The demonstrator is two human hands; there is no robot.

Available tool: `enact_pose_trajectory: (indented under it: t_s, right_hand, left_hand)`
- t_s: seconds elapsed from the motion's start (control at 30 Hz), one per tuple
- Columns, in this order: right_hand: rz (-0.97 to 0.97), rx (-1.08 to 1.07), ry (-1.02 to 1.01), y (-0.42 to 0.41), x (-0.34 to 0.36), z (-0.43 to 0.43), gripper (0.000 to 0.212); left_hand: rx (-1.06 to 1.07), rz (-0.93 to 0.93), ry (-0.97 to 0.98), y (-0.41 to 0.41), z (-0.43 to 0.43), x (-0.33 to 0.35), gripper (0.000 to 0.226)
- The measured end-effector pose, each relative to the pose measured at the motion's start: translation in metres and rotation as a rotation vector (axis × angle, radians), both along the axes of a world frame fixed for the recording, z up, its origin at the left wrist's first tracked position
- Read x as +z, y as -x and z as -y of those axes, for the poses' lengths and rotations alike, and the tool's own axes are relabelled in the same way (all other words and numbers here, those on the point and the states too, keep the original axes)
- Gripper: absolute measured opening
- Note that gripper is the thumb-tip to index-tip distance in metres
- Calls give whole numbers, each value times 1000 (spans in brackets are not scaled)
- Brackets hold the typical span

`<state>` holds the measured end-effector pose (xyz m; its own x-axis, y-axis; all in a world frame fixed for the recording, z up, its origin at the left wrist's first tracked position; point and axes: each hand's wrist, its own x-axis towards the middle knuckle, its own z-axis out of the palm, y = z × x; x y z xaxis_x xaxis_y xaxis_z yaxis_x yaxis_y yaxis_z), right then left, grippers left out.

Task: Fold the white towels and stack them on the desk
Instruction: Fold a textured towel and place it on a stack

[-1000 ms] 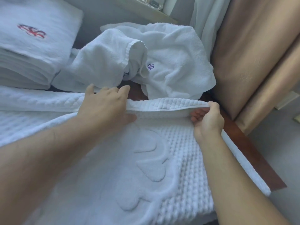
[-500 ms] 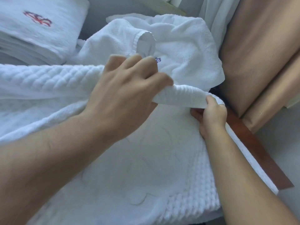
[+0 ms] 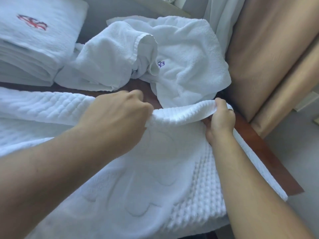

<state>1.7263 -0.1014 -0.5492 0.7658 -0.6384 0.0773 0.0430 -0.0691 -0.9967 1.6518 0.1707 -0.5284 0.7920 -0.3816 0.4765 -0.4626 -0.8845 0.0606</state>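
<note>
A white waffle-weave towel lay spread across the brown desk. The left hand and the right hand each gripped its raised far edge with curled fingers. Beyond it lay a crumpled towel and, at the far left, a stack of folded towels.

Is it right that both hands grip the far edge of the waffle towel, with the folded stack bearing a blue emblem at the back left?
Not quite: the head view shows the emblem on the folded stack is red, not blue. The rest holds: the left hand and right hand both grip the far edge of the waffle towel.
</note>
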Motion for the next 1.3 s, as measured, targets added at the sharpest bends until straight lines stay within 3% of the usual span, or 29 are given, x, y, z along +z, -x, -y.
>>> enact_pose_trajectory:
  t_s: [0.1, 0.2, 0.33, 0.47, 0.6, 0.67, 0.73, 0.87, 1.0, 1.07, 1.2, 1.3]
  right_hand:
    - [-4, 1, -26, 0, -2, 3, 21]
    - [14, 27, -33, -2, -3, 4, 10]
    - [31, 30, -59, -7, -4, 7, 11]
    - [-77, 1, 23, -7, 12, -2, 16]
    - [-201, 170, 124, -2, 35, 10, 18]
    - [-129, 49, 369, 21, 37, 23, 13]
    - [-20, -176, 482, 59, 27, 34, 14]
    - [-154, -190, 506, 89, -8, 56, 31]
    - [-185, -268, 415, 79, -2, 60, 9]
    - [-184, -280, 373, 78, -3, 64, 17]
    - [-145, -312, 293, 80, -6, 69, 33]
    - [-127, -356, 248, 82, -7, 67, 56]
  left_hand:
    - [-213, 44, 46, 13, 11, 0, 7]
    - [-121, -75, -62, 20, 29, -15, 14]
    - [-71, -61, -122, 12, 30, -27, 21]
    - [-93, -77, -102, -2, 28, -29, 23]
    - [-115, -60, -77, -8, 20, -28, 30]
    - [-131, -16, -78, -8, 18, -30, 30]
    - [-139, 7, -94, -8, 19, -33, 31]
    - [-210, 58, -52, -4, 19, -30, 26]
    - [-354, 289, 39, 5, 20, -21, 24]
    - [-389, 330, 63, 16, 20, -14, 23]
    - [-266, 100, -117, 36, 28, -20, 21]
    - [-269, 68, -98, 43, 30, -32, 19]
